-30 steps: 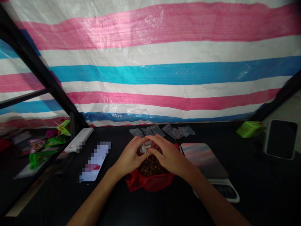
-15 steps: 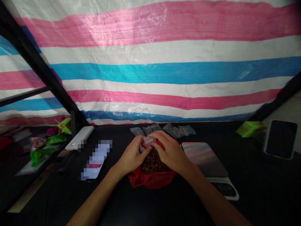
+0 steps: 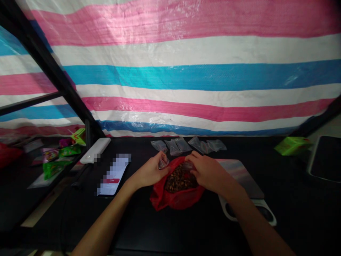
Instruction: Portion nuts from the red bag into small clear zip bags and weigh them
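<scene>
A red plastic bag (image 3: 183, 202) stands open on the black table, filled with loose brown dried bits (image 3: 179, 180) that look like seeds or chopped plant matter. At its left rim my left hand (image 3: 153, 170) is closed on a small clear plastic bag (image 3: 163, 162). My right hand (image 3: 206, 170) reaches over the right rim, its fingers bent together around a clear, plastic-looking thing (image 3: 188, 165) just above the brown bits. That thing's exact kind is hard to make out. Several small clear zip bags (image 3: 182, 145) lie in a row behind the red bag.
Beside my right forearm is a flat kitchen scale (image 3: 243, 177). A lit phone (image 3: 113, 176) and a white power strip-like bar (image 3: 96, 150) lie on the left. Green packets (image 3: 55, 169) lie farther left; a green box (image 3: 291, 145) and a dark-screened device (image 3: 326, 158) stand right.
My hands have drawn apart from above the red bag, the left to its left rim, the right to its right. More of the brown contents shows. The view has shifted slightly.
</scene>
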`<action>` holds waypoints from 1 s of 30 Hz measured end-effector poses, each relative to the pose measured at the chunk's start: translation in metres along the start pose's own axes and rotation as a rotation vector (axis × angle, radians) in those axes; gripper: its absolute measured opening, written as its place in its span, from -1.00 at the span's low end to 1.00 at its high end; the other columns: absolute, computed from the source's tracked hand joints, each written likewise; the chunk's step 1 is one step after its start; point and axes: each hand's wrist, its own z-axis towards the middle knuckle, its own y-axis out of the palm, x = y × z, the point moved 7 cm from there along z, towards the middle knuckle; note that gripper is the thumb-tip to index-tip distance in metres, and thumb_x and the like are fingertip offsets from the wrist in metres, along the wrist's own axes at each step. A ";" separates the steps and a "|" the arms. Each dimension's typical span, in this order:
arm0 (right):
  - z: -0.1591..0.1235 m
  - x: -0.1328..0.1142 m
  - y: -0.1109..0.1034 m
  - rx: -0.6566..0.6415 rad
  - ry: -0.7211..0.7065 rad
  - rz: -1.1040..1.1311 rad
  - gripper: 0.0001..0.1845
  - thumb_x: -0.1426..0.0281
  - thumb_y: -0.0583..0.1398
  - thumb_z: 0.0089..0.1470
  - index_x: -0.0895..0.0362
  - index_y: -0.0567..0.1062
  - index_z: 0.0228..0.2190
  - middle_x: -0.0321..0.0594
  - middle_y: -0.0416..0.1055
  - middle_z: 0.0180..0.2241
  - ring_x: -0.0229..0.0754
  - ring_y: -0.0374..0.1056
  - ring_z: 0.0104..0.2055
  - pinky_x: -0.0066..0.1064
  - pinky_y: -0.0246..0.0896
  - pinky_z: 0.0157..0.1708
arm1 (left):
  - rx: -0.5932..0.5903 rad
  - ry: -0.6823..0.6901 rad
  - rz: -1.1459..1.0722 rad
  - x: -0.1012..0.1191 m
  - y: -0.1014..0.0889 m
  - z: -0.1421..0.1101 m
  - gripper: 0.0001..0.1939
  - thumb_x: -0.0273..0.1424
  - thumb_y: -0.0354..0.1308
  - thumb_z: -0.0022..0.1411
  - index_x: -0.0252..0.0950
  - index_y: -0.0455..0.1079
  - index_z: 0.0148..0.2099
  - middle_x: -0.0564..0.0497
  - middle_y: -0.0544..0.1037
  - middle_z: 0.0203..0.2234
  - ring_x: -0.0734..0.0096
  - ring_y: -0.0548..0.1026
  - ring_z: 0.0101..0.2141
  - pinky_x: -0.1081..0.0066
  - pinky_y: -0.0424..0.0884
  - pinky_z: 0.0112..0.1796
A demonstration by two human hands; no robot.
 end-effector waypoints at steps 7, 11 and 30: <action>0.002 -0.007 0.002 0.056 0.009 -0.017 -0.64 0.52 0.16 0.12 -0.04 0.47 -0.06 -0.26 0.48 -0.03 -0.12 0.50 -0.26 -0.34 0.06 -0.36 | 0.176 -0.061 -0.232 -0.020 -0.007 0.013 -0.81 -0.30 0.24 0.21 -0.27 0.33 -0.25 0.12 0.39 -0.44 0.48 0.33 -0.44 0.49 0.27 -0.38; 0.003 -0.009 0.007 0.041 0.032 -0.039 -0.56 0.53 0.17 0.08 -0.02 0.42 0.00 -0.24 0.50 0.00 -0.10 0.51 -0.24 -0.34 0.06 -0.37 | 0.230 -0.172 -0.326 -0.027 -0.005 0.011 -0.75 -0.24 0.27 0.18 -0.27 0.33 -0.24 0.13 0.40 -0.46 0.49 0.34 -0.48 0.51 0.25 -0.44; 0.009 -0.023 0.015 0.087 -0.096 -0.059 -0.45 0.67 0.22 -0.13 0.07 0.46 -0.06 -0.16 0.45 -0.01 -0.02 0.41 -0.01 -0.31 0.22 -0.15 | 0.215 -0.083 -0.442 -0.028 0.006 0.017 -0.78 -0.28 0.31 0.15 -0.28 0.39 -0.23 0.08 0.50 -0.37 0.46 0.44 -0.36 0.48 0.33 -0.26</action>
